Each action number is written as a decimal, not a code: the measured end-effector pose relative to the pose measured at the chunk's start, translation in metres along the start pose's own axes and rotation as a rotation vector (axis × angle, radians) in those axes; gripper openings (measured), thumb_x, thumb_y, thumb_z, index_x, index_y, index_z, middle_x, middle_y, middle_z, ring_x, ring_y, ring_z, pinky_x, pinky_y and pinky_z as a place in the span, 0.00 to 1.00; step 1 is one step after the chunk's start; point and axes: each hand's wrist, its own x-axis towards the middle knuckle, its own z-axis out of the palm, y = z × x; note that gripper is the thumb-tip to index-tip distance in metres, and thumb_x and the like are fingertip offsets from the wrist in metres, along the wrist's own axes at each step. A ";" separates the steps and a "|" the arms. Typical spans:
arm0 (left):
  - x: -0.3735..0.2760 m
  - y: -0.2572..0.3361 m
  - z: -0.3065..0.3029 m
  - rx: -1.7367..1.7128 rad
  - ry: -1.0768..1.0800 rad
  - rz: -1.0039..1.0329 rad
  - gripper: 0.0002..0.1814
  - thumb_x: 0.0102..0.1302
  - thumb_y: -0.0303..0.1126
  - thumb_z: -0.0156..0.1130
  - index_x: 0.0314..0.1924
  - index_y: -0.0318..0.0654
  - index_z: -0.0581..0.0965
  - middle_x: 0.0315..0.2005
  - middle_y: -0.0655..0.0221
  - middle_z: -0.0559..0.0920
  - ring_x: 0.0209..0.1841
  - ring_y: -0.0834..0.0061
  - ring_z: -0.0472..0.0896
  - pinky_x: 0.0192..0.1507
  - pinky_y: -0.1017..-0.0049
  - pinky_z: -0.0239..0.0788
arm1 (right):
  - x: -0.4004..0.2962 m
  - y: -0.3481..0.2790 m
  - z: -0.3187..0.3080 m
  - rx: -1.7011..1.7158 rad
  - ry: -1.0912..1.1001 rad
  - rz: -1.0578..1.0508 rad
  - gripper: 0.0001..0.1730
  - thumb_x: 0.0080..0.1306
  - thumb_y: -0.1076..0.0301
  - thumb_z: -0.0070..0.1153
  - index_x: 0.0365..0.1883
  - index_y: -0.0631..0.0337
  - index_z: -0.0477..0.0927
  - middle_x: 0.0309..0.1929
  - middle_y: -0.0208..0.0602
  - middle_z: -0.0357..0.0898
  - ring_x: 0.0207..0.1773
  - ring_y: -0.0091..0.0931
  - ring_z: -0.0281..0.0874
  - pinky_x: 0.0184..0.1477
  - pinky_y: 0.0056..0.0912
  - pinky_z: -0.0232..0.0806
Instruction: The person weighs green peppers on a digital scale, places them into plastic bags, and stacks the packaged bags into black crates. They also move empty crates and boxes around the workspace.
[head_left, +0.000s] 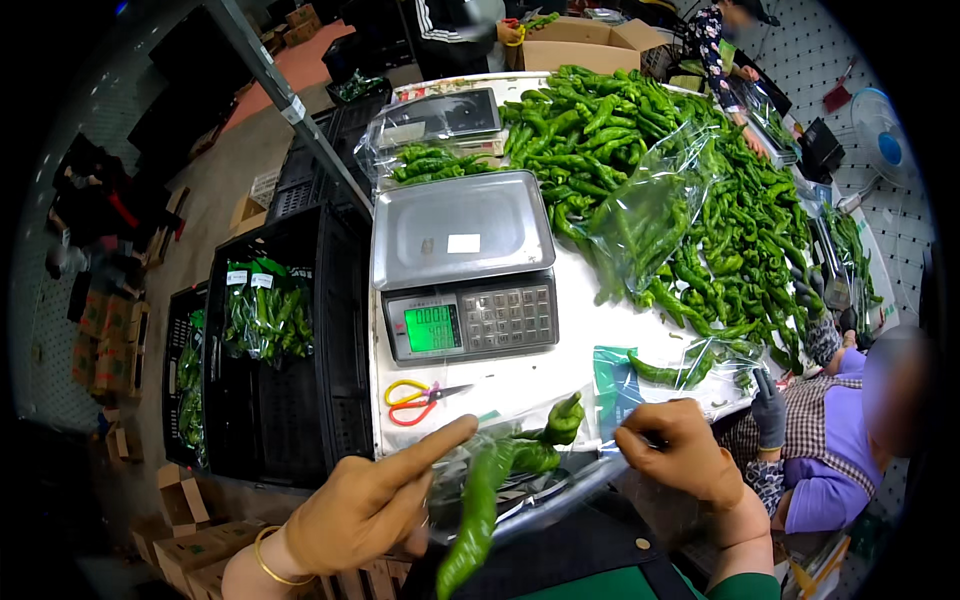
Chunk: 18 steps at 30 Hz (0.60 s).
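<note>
Low in the picture, a clear plastic bag (517, 487) with green peppers (487, 491) in it lies between my two hands. My left hand (375, 491) is at the bag's left side, index finger stretched out; whether it grips the film is not plain. Pinched fingers of my right hand (679, 446) hold the bag's edge on the right. Beyond the hands are scissors with red and yellow handles (409, 401) on the white table (517, 379). A digital scale (472, 315) with a bare metal pan (461, 225) stands farther back.
Many loose green peppers (600, 142) cover the table's back and right, with a filled clear bag (649, 217) among them. Black crates (322, 337) holding bagged peppers (270, 307) stand left, near a metal post (292, 105). A co-worker's gloved hand (769, 409) is close on the right.
</note>
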 end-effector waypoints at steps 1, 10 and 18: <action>0.007 -0.006 0.000 -0.013 0.003 -0.016 0.27 0.72 0.25 0.43 0.70 0.44 0.60 0.15 0.72 0.75 0.21 0.82 0.80 0.31 0.81 0.74 | 0.007 0.002 -0.002 -0.147 -0.070 0.004 0.10 0.58 0.66 0.63 0.21 0.61 0.78 0.15 0.36 0.75 0.17 0.30 0.76 0.22 0.29 0.65; 0.019 -0.021 0.035 -0.093 -0.043 -0.013 0.27 0.74 0.26 0.40 0.71 0.40 0.55 0.14 0.74 0.75 0.20 0.85 0.78 0.29 0.84 0.72 | 0.032 -0.030 0.012 -0.383 -0.430 -0.770 0.19 0.55 0.69 0.58 0.47 0.57 0.76 0.44 0.35 0.75 0.39 0.33 0.78 0.32 0.34 0.73; 0.017 -0.028 0.027 -0.187 0.038 0.000 0.21 0.65 0.20 0.49 0.56 0.45 0.78 0.17 0.67 0.80 0.20 0.80 0.81 0.26 0.76 0.75 | 0.039 -0.001 0.073 -0.633 -0.675 -0.698 0.26 0.60 0.70 0.49 0.60 0.52 0.71 0.37 0.35 0.77 0.40 0.34 0.79 0.34 0.34 0.73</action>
